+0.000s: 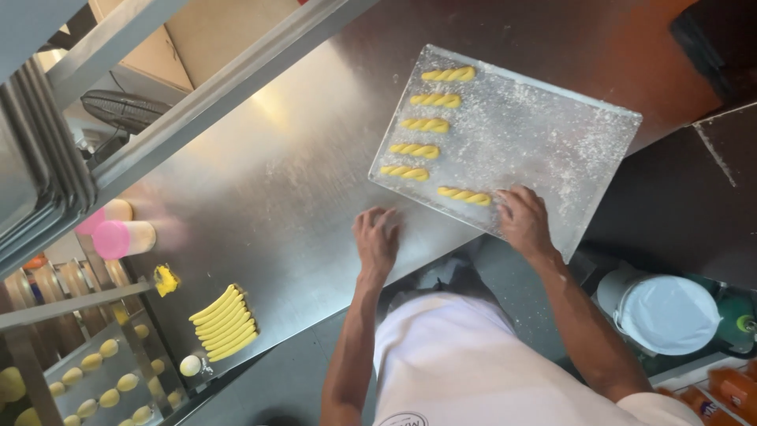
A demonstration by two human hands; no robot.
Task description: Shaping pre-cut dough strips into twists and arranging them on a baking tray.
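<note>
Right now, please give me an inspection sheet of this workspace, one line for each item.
Surface: steel table, shiny, with a dusting of flour.
Job's things: floured tray holding six twisted yellow dough pieces; five in a column, the sixth twist near the front edge.
Clutter: a stack of plain yellow dough strips, a yellow scrap, two pink-lidded containers.
Grippers: left hand flat on the table, empty; right hand on the tray beside the sixth twist.
Cables: nothing seen.
Surroundings: fan, lower tray of round dough balls, white lidded bucket.
</note>
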